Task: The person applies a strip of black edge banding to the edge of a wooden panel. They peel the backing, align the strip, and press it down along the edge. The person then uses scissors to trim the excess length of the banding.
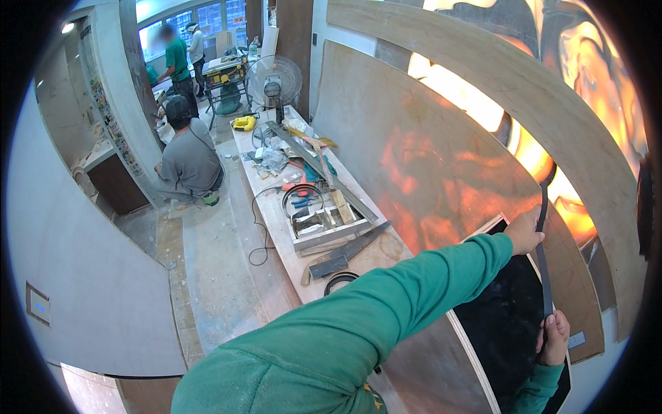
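A narrow dark grey strip (545,279), like edge banding, runs upright along the right side of a black-faced board (500,310) with a pale edge. Stretched across the view in a green sleeve, my left arm ends at my left hand (527,231), whose fingers are closed on the strip's upper part. Lower down, near the board's right edge, my right hand (554,338) pinches the strip between thumb and fingers. Above my left hand the strip's upper end bends to the right. Whether the strip touches the board's edge, I cannot tell.
A long workbench (276,224) carries a hand saw (358,248), a tray of bits (331,228), a metal bar and a yellow tool (244,123). Large wooden sheets (365,103) lean at right. A person (189,155) crouches left of the bench; others stand beyond, near a fan (273,81).
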Motion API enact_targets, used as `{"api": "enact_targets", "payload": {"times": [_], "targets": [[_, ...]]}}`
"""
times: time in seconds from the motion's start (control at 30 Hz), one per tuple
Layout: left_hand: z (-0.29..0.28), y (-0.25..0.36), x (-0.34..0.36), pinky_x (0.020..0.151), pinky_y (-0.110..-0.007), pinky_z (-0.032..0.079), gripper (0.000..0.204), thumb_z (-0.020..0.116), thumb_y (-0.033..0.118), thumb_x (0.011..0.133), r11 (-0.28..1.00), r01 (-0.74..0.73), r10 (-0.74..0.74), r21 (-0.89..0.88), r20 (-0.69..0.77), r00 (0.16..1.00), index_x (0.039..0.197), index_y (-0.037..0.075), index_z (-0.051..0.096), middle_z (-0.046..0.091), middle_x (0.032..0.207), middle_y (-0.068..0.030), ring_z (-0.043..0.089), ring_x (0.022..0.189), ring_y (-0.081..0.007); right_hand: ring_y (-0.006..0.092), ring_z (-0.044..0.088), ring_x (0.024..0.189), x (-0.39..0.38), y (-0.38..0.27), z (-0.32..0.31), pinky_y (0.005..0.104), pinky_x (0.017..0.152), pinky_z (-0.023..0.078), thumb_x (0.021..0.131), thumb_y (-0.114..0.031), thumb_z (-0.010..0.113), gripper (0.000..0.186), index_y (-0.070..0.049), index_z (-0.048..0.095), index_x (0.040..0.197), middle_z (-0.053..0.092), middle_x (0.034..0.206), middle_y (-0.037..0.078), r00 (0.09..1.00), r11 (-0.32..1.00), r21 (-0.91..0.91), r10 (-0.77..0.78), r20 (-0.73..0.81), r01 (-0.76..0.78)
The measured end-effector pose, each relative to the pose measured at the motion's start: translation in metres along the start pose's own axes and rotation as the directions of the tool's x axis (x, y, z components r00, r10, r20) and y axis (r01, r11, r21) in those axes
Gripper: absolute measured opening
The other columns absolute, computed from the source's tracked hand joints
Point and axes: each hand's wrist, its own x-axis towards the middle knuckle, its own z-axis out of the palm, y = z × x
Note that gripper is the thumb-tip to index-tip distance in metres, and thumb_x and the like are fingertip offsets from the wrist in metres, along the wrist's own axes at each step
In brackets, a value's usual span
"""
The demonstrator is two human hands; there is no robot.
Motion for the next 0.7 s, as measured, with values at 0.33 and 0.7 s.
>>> {"api": "enact_targets", "payload": {"times": [0.33, 0.7], "targets": [[-0.005, -0.014, 0.012, 0.079, -0.039, 0.052, 0.031, 0.066, 0.006, 0.086, 0.996, 0.022, -0.023, 0.091, 0.011, 1.0, 0.115, 0.0, 0.058, 0.069, 0.093, -0.0196, 0.069, 0.085, -0.0315, 0.009, 0.037, 0.033, -0.002, -0.004, -0.003, 0.0228, 0.033, 0.027, 0.099, -0.041, 0.058, 0.039, -0.007, 0.05, 0.083, 0.044, 0.051, 0.0, 1.0, 1.0, -0.006, -0.002, 0.023, 0.002], [-0.008, -0.014, 0.008, 0.087, -0.043, 0.052, 0.06, 0.068, 0.003, 0.083, 0.997, -0.007, 0.016, 0.074, -0.128, 0.992, 0.14, 0.001, 0.047, 0.067, 0.107, -0.0273, 0.068, 0.097, -0.0389, 0.0083, 0.038, 0.034, 0.0, -0.003, -0.005, 0.0225, 0.034, 0.028, 0.1, -0.039, 0.058, 0.038, -0.006, 0.05, 0.083, 0.046, 0.054, -0.001, 0.998, 1.0, -0.006, 0.006, 0.057, -0.006]]}}
